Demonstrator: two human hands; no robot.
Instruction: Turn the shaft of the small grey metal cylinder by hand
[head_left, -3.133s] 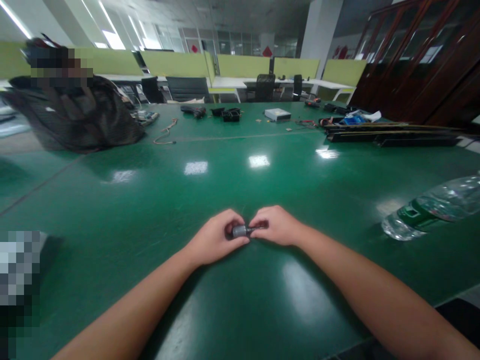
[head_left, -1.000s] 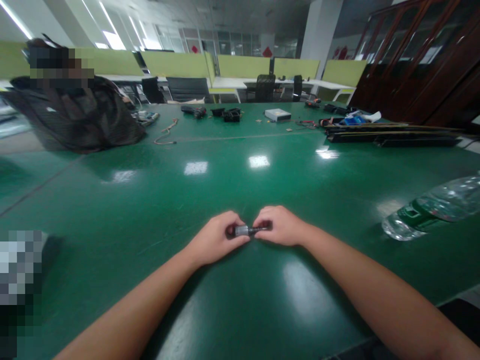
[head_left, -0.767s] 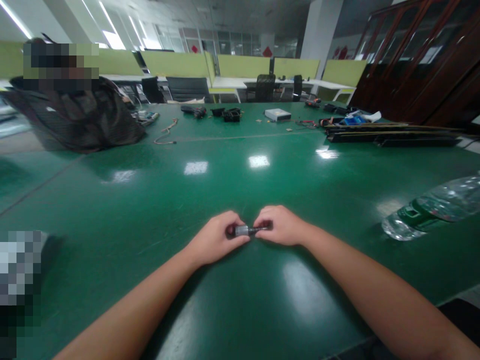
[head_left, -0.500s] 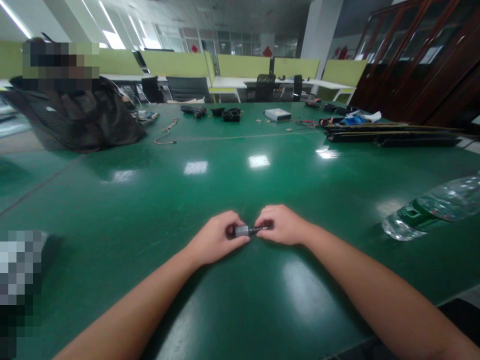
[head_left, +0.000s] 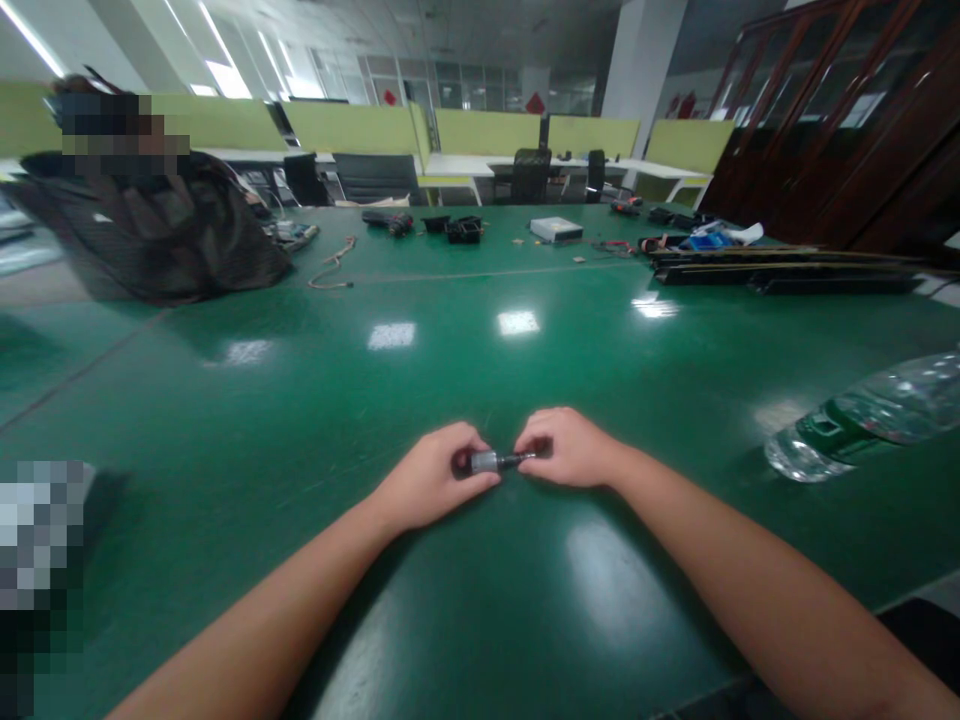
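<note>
Over the green table (head_left: 420, 380), my left hand (head_left: 431, 478) is closed around a small dark cylinder with a grey band (head_left: 485, 461). The cylinder lies sideways and narrows to a thin, shiny tip on its right; its exact kind is too small to tell. My right hand (head_left: 574, 447) pinches at that tip with thumb and fingers, which partly hide it. Both hands are low over the table, with a small gap between their fingertips where the cylinder's dark neck shows.
A clear plastic bottle with a green label (head_left: 847, 430) lies at the right. A large dark bag (head_left: 172, 240) stands at the back left. Black strips (head_left: 787, 270), a white box (head_left: 556, 230) and a short cord (head_left: 334, 265) are along the far side. A blurred-out item (head_left: 45, 540) sits at the left edge.
My right hand has shifted slightly to the right, so a little more of the thin tip shows. My left hand and the cylinder look unmoved.
</note>
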